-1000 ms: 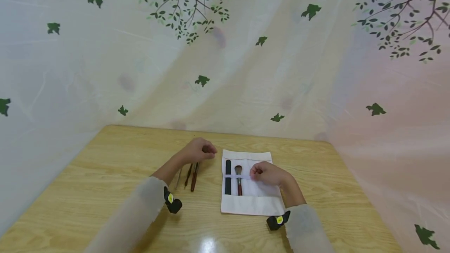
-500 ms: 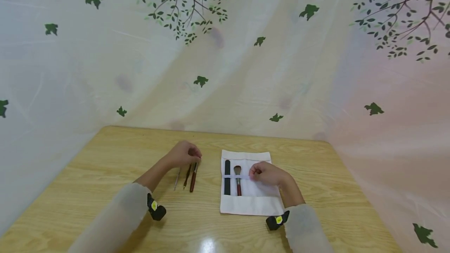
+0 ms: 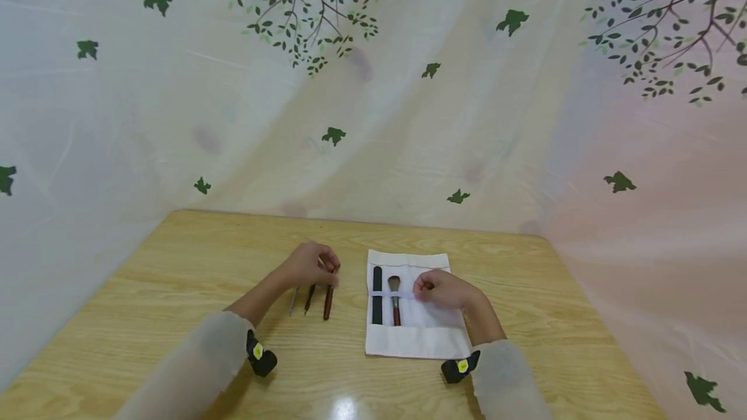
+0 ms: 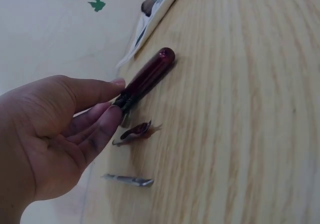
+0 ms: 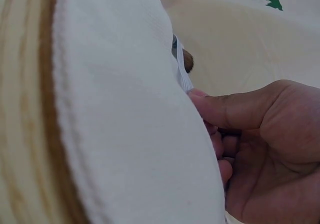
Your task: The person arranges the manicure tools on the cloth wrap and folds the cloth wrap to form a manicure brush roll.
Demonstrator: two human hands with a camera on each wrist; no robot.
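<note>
My left hand (image 3: 311, 264) pinches a tool with a glossy dark red handle (image 4: 150, 74) near its dark collar; the far end is hidden by the fingers. Close to that hand lie a slender brown tool (image 4: 137, 132) and a thin silvery tool (image 4: 129, 180). A white cloth tool case (image 3: 417, 342) is spread flat on the right. Under its elastic band (image 5: 181, 69) sit a flat black tool (image 3: 377, 310) and a soft-haired brush (image 3: 395, 284) with a reddish handle. With thumb and fingers, my right hand (image 3: 446, 288) pinches the band to the right of the brush.
The wood-grain table (image 3: 175, 264) carries everything. Bare tabletop lies between the loose tools and the case. A pale curtain (image 3: 262, 115) printed with leaves and branches hangs behind and at both sides.
My left hand has come left from beside the case, down to the loose tools, and taken hold of the red-handled one, which has shifted slightly right. The right hand stays at the band.
</note>
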